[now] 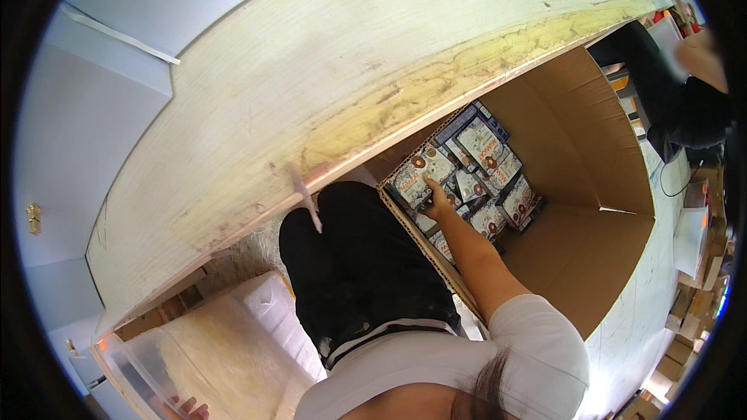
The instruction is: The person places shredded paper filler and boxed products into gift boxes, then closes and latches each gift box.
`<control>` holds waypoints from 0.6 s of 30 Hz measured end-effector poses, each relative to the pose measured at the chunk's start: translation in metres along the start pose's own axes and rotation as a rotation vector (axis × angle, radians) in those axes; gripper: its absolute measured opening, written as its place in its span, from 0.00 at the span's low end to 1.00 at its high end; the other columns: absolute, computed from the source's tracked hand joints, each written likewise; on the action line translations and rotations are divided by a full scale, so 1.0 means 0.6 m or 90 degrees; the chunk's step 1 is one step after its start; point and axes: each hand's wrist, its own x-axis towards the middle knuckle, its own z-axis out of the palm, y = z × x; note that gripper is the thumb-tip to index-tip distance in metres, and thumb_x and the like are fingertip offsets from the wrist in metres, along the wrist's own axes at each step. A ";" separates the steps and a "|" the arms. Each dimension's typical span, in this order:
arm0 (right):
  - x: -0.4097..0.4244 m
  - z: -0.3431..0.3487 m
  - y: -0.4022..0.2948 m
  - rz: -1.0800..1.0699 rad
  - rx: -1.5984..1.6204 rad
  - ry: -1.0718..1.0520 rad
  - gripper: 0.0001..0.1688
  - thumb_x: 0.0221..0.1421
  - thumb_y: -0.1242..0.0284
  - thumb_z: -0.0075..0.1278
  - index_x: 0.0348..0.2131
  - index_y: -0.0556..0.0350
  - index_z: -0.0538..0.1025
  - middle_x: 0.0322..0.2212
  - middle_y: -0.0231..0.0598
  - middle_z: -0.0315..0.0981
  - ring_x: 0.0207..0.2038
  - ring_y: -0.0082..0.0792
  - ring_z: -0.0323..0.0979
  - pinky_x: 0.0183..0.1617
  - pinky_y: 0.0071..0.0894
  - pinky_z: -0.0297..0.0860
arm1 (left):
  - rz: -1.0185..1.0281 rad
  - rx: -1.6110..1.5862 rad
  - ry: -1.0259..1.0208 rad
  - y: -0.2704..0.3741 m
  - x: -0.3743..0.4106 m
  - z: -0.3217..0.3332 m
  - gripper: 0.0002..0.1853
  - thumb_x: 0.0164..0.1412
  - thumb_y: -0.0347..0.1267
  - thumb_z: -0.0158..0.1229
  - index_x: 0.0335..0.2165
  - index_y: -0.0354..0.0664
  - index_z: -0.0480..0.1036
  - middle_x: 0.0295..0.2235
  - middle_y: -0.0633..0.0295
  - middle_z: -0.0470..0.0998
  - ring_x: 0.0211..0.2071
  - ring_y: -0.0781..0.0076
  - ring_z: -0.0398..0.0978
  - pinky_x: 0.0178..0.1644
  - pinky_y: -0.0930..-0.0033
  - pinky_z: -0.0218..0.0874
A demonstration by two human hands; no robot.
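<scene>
My right hand (437,201) reaches into a large open cardboard box (583,146) on my right and grips a small printed box (411,182), thumb on its top face. Around it in the carton lie several more printed boxes (481,143), some flat and some tilted. At the lower left, my left hand (189,408) is at the rim of a clear plastic bin (137,370), its fingers partly cut off by the picture's edge; whether it grips the bin cannot be told.
A worn, pale wooden worktop (350,58) stretches across in front of me. Wrapped, cloudy plastic packages (227,338) lie left of my legs. At the far right, another person's arm (703,61) and dark clothing show beside the carton, with stacked cardboard boxes (680,353) further back.
</scene>
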 end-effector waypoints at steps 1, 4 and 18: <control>-0.012 -0.005 -0.003 -0.019 -0.031 -0.006 0.48 0.39 0.52 0.56 0.55 0.48 0.54 0.55 0.40 0.48 0.54 0.45 0.49 0.56 0.49 0.47 | 0.006 -0.001 0.006 0.004 0.003 -0.003 0.24 0.42 0.13 0.42 0.43 0.29 0.54 0.39 0.45 0.64 0.35 0.53 0.71 0.29 0.59 0.71; -0.080 -0.024 -0.026 -0.056 -0.111 -0.005 0.46 0.42 0.53 0.54 0.56 0.48 0.54 0.55 0.40 0.48 0.54 0.45 0.50 0.56 0.49 0.49 | -0.019 0.028 0.032 0.030 -0.017 0.009 0.22 0.45 0.14 0.43 0.43 0.29 0.55 0.39 0.48 0.65 0.33 0.59 0.73 0.28 0.63 0.71; -0.796 -0.045 -0.117 -0.216 0.032 -0.015 0.29 0.49 0.51 0.44 0.44 0.50 0.66 0.40 0.39 0.69 0.39 0.40 0.68 0.34 0.45 0.67 | 0.196 0.219 -0.072 -0.109 0.042 -0.067 0.36 0.47 0.33 0.52 0.51 0.25 0.48 0.44 0.37 0.63 0.45 0.45 0.63 0.50 0.51 0.53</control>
